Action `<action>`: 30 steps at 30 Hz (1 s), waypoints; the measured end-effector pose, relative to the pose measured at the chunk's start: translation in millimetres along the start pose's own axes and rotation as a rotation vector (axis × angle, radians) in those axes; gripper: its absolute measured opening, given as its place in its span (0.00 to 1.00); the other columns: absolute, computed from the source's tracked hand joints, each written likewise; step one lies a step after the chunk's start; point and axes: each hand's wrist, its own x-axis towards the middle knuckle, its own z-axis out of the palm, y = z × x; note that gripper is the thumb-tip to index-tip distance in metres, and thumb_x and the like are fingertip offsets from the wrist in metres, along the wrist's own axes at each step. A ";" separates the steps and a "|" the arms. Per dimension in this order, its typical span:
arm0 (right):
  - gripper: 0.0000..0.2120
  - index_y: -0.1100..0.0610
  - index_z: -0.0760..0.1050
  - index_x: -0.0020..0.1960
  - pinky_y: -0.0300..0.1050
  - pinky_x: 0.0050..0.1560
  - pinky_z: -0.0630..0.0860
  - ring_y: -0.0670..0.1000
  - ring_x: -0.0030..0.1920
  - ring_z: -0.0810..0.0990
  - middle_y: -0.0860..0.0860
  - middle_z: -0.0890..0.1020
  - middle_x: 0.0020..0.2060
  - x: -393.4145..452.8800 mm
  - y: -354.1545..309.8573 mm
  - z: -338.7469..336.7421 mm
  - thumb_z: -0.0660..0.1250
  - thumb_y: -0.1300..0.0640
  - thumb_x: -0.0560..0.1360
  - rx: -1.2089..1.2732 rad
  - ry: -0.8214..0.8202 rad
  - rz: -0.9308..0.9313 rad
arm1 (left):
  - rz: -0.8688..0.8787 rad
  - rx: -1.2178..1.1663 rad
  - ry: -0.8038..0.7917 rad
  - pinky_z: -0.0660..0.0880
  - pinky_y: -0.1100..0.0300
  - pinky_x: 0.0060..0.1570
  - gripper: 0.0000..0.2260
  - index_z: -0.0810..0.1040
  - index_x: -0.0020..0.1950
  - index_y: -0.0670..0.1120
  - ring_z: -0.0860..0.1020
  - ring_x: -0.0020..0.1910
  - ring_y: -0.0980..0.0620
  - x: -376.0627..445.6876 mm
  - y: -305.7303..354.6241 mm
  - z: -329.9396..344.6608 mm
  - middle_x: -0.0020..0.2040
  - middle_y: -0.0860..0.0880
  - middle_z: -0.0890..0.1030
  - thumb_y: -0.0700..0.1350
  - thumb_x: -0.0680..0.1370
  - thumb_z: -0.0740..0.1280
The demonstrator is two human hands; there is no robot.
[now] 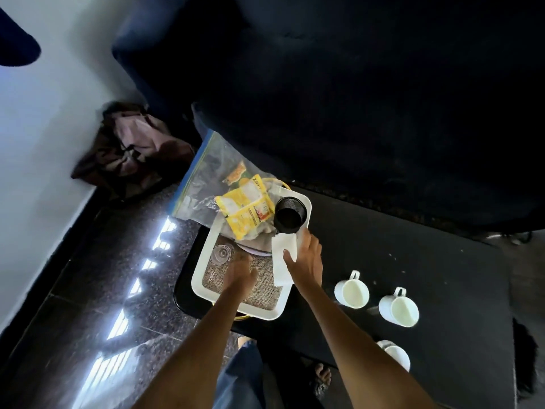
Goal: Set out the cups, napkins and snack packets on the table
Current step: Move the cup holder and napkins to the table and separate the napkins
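Observation:
A white tray (307, 206) with a burlap liner sits on the left end of the black table (413, 261). My right hand (306, 255) pinches a white napkin (281, 261) at the tray's right edge. My left hand (240, 273), blurred, hovers over the burlap with fingers apart. Yellow snack packets (244, 206) lie on the far end of the tray, partly on a clear zip bag (203, 178). Three white cups stand on the table to the right: one (351, 292), a second (398, 309), and a third (395, 354) near the front edge.
A black mesh pot (290, 214) stands on the tray's far right corner, and a clear glass lid (222, 253) lies on its left side. A dark sofa (354, 98) is behind the table. A brown bag (129, 149) rests on the glossy floor at left.

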 end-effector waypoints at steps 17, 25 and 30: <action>0.45 0.60 0.57 0.72 0.54 0.51 0.78 0.57 0.67 0.66 0.57 0.67 0.65 96.1 1.4 17.7 0.73 0.45 0.64 -0.009 0.082 -0.035 | -0.362 -0.271 -0.057 0.77 0.50 0.54 0.30 0.74 0.62 0.39 0.78 0.59 0.41 58.0 45.7 58.2 0.60 0.40 0.80 0.56 0.67 0.75; 0.42 0.61 0.62 0.67 0.44 0.50 0.76 0.54 0.60 0.71 0.55 0.70 0.58 64.5 36.9 -27.8 0.76 0.49 0.59 0.237 0.318 -0.081 | -0.377 -0.399 -0.076 0.72 0.57 0.58 0.19 0.75 0.64 0.39 0.77 0.61 0.43 47.8 65.6 76.1 0.62 0.41 0.79 0.45 0.75 0.68; 0.42 0.65 0.64 0.66 0.39 0.52 0.73 0.55 0.59 0.73 0.58 0.72 0.58 39.5 73.9 -63.6 0.77 0.50 0.59 0.237 0.459 -0.023 | -0.350 -0.321 0.074 0.72 0.53 0.59 0.17 0.76 0.62 0.37 0.76 0.61 0.40 35.2 84.7 69.6 0.61 0.36 0.78 0.45 0.78 0.62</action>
